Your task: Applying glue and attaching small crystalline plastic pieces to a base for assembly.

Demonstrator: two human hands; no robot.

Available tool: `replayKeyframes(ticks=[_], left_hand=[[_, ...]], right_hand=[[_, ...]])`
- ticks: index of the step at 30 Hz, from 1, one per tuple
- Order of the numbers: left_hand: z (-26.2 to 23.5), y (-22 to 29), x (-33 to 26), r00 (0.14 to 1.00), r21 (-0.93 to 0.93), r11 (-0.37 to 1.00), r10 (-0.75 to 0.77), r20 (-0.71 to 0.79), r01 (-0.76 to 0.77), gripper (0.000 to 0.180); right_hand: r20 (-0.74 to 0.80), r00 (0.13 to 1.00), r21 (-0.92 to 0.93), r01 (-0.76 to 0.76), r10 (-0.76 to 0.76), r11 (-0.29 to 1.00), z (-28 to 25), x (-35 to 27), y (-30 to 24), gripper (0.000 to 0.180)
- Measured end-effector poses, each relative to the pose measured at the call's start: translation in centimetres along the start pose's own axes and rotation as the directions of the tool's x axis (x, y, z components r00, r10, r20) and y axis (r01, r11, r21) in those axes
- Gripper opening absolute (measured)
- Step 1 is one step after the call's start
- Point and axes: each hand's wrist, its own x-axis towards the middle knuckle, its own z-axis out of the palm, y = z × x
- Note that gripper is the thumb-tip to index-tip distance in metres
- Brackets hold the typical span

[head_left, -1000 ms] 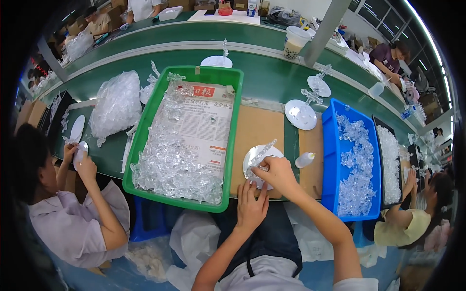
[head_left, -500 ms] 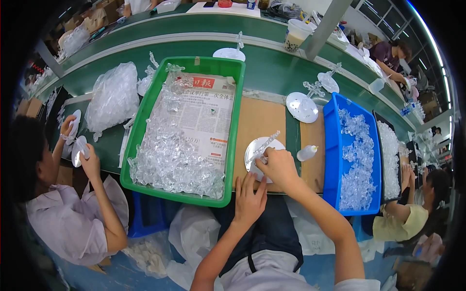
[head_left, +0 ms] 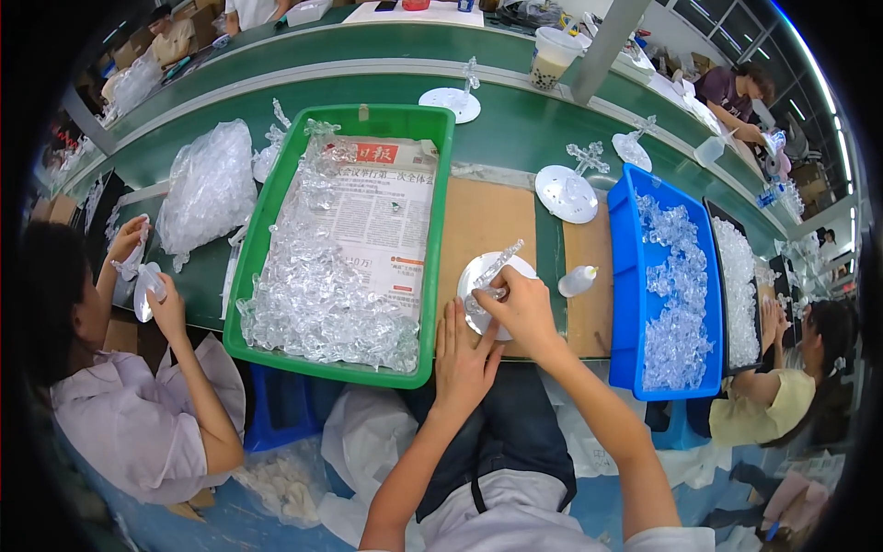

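A round white disc (head_left: pixel 471 273) lies on the brown board in front of me. My right hand (head_left: pixel 522 311) is closed in a pinch on a clear plastic stem piece (head_left: pixel 501 263), which leans over the middle of the disc. Its fingertips partly hide the stem's lower end, so I cannot tell how it meets the disc. My left hand (head_left: pixel 463 357) has its fingers stretched out and a little apart, with the tips at the disc's near left edge. Right of the disc, a small white squeeze bottle (head_left: pixel 577 281) lies tilted on the board.
To the left is a green tray (head_left: pixel 432 304) with clear plastic pieces and newspaper. A blue bin (head_left: pixel 625 304) of similar pieces stands right. Finished-looking discs with stems (head_left: pixel 567 194) sit behind. A drink cup (head_left: pixel 552 58) stands farther back. Co-workers (head_left: pixel 138 396) sit on both sides.
My left hand has shifted up along the disc's left edge, its fingers more spread. The right hand still pinches the stem piece. The whole view has shifted slightly.
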Motion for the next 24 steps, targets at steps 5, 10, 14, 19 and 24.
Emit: replayKeyframes(ticks=[5, 10, 14, 19, 24], left_hand=[[-0.1, -0.2, -0.1, 0.999, 0.003, 1.0, -0.003, 0.032, 0.003, 0.051], [-0.2, -0.2, -0.1, 0.999, -0.002, 1.0, 0.008, 0.037, -0.008, 0.051], [-0.6, -0.7, 0.2, 0.998, -0.085, 0.996, 0.007, 0.059, -0.002, 0.053], [-1.6, -0.8, 1.2, 0.996, -0.136, 0.99, 0.05, 0.068, -0.04, 0.058], [-1.8, -0.5, 1.4, 0.994, -0.103, 0.993, 0.072, 0.087, -0.062, 0.058]], right_hand=[[0.003, 1.0, 0.004, -0.031, 0.031, 1.0, 0.3, -0.2, -0.6, 0.029], [0.034, 0.996, -0.069, -0.079, 0.082, 0.994, 0.0, -0.4, -1.2, 0.028], [-0.02, 1.0, -0.135, 0.017, -0.02, 0.991, 1.1, -0.7, -1.6, 0.026], [-0.049, 0.999, -0.134, -0.025, 0.019, 0.991, 2.0, -1.1, -2.3, 0.025], [-0.023, 0.996, -0.097, -0.09, 0.088, 0.991, 1.2, -1.4, -2.4, 0.027]])
